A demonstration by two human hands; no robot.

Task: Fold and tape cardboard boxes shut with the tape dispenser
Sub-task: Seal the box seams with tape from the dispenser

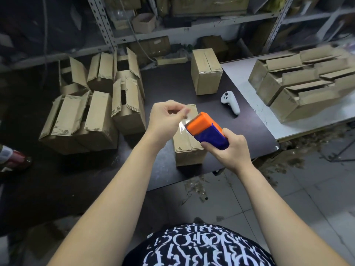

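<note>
A small cardboard box (187, 148) with its flaps folded shut stands on the dark table (247, 135) below my hands. My right hand (228, 150) grips the blue body of the orange and blue tape dispenser (206, 129), held above the box. A short strip of clear tape (183, 124) leads out from the dispenser's orange head. My left hand (167, 118) pinches the free end of that tape just left of the dispenser.
A second closed box (206, 72) stands at the table's far side, a white controller (230, 102) beside it. Several open boxes (92, 112) crowd the left. More boxes (299, 83) are stacked on the white table at right. Metal shelving stands behind.
</note>
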